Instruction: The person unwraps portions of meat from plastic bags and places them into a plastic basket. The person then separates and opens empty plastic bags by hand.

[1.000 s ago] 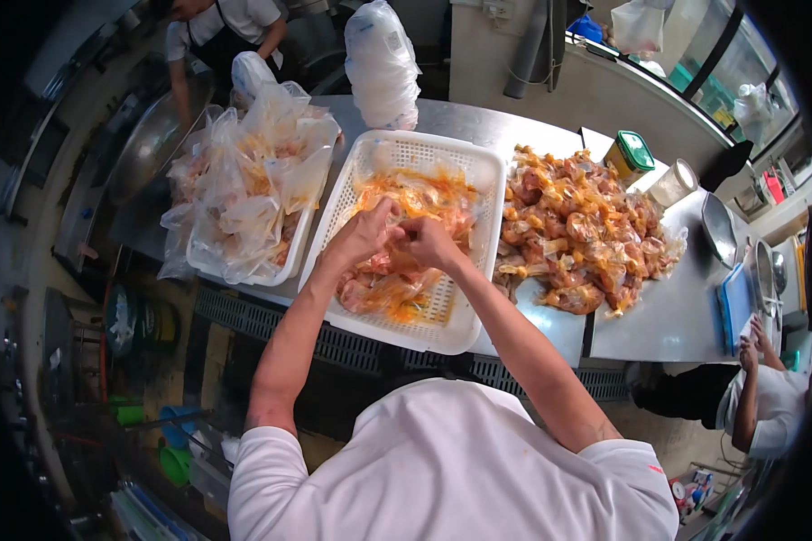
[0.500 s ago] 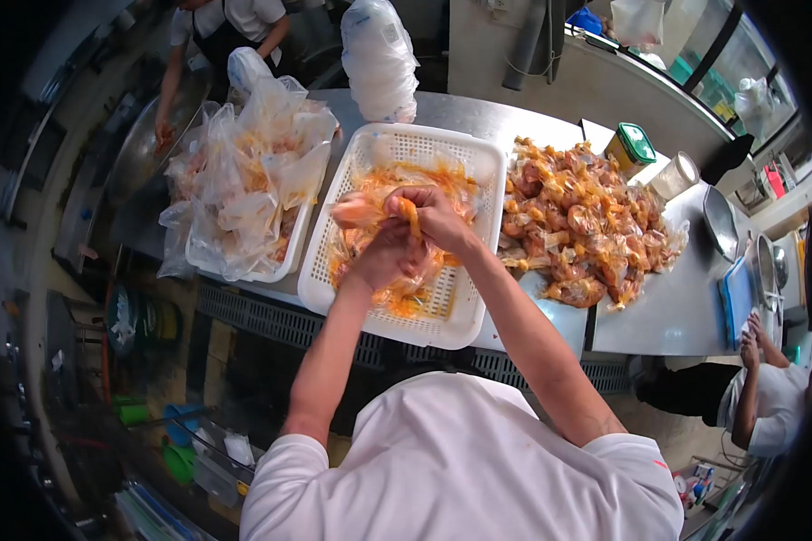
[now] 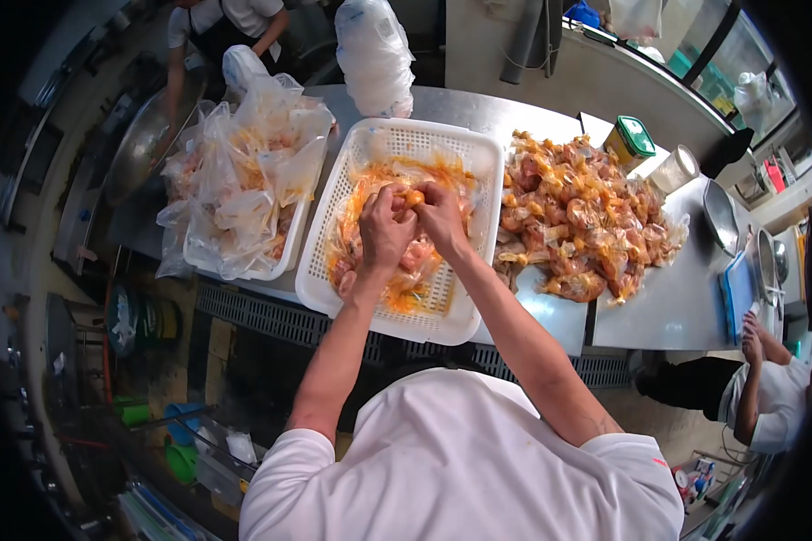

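One orange-stained bag end (image 3: 414,197), pinched in the grip of left hand (image 3: 386,227) and right hand (image 3: 441,218) together, over a white perforated basket (image 3: 465,325) on the steel counter (image 3: 641,311); bagged meat (image 3: 586,216) heaped to the right, crumpled clear bags (image 3: 254,171) piled to the left.

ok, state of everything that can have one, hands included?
Left hand: closed on the orange piece
Right hand: pinching the same piece
White basket: upright, part filled, floor holes showing
White tray: heaped with plastic bags
Meat pieces: piled on the table, wrapped in clear plastic
Tub: green lid on
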Demonstrator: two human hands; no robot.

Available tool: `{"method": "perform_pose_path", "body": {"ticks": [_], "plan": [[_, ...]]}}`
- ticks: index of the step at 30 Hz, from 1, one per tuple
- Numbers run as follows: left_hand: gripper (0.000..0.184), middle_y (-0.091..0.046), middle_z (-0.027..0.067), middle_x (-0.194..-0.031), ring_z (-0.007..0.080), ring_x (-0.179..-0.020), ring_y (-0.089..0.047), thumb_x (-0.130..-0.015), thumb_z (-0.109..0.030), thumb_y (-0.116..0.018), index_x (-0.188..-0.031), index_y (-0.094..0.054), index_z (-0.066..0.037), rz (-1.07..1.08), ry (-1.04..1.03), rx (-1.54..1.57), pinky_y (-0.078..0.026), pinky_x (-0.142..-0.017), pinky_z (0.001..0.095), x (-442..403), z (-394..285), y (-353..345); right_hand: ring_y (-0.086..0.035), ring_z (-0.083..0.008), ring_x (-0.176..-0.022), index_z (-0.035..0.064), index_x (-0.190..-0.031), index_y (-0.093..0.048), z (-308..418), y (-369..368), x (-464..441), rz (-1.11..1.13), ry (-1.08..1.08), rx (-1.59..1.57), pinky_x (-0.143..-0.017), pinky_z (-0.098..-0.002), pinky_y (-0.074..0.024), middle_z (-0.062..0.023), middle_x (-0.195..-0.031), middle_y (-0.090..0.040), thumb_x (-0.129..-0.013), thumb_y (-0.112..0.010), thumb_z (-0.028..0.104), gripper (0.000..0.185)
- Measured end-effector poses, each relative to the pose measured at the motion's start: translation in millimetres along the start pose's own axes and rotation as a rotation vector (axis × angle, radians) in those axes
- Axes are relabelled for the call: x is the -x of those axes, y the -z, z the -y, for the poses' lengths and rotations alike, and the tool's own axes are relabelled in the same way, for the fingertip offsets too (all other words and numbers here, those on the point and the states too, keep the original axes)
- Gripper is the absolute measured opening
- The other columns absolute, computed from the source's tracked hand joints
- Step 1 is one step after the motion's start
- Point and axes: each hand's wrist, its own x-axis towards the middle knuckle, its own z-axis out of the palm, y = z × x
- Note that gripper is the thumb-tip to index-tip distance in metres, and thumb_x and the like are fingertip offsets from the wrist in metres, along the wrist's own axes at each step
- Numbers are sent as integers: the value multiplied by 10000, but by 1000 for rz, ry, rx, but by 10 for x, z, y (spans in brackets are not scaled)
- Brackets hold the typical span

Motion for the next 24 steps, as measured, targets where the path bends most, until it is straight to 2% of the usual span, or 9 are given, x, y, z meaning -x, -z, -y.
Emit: {"method": "perform_pose_path", "body": {"ticks": [2,4,7,10,12,15,20,21,24], "plan": [[341,-658,128,-776,281,-705,-666,-681,-10,-739,-998,-618,-42,10,100,-1,-539,-671,374,-36,2,22,-622,-115,-779,-22,-1037,-659,66,60,55,79,-131,-109,-660,-270,-481,-59,-891,-687,-856,-621,18,190],[245,-628,77,-699,201,-617,-636,-688,19,-716,-884,-575,-22,-32,105,11,-524,-621,322,-85,46,24,-608,-108,-774,-16,-1047,-663,-4,100,36,117,-94,-65,-667,-263,-476,-51,-886,-682,-870,-634,39,188],[168,-547,-46,-673,9,-613,-508,-727,56,-673,-752,-531,-30,61,317,540,-431,-555,196,-156,232,69,-579,-93,-761,-10,-1054,-672,77,211,22,211,-57,-6,-666,-255,-466,-35,-880,-670,-893,-654,74,182],[178,-549,-50,-671,1,-588,-485,-736,79,-666,-744,-532,-39,132,466,718,-416,-544,194,-115,288,57,-559,-80,-751,-10,-1054,-678,124,358,30,338,-126,4,-653,-252,-453,-22,-872,-659,-906,-667,97,183],[162,-563,-13,-671,64,-578,-515,-755,81,-656,-754,-536,-28,174,447,664,-437,-549,231,-90,282,-6,-553,-74,-751,-11,-1058,-680,98,390,46,405,-185,5,-647,-250,-447,-18,-866,-656,-909,-673,105,189],[158,-595,118,-860,267,-728,-610,-781,8,-711,-857,-574,1,93,-169,-65,-506,-626,360,-54,141,-37,-541,-72,-710,-21,-1007,-696,57,375,117,310,-163,-142,-605,-250,-433,-12,-807,-640,-906,-678,96,156],[167,-618,143,-884,282,-788,-641,-790,-7,-724,-929,-633,4,290,64,88,-518,-664,370,67,-202,9,-580,-86,-675,-68,-879,-694,218,418,322,2,57,132,-585,-298,-475,-50,-733,-669,-856,-687,-4,69],[162,-630,155,-866,276,-791,-647,-786,-16,-734,-910,-634,11,249,55,55,-521,-667,368,66,-140,-27,-632,-153,-714,-66,-886,-651,165,426,307,-28,211,235,-636,-339,-504,-115,-779,-683,-797,-719,-22,121],[157,-626,151,-736,261,-667,-617,-787,-31,-753,-869,-635,31,207,145,152,-511,-648,344,124,-111,-204,-660,-252,-750,-34,-899,-612,59,451,474,-66,293,373,-658,-377,-511,-153,-836,-666,-753,-724,-28,184]]}}
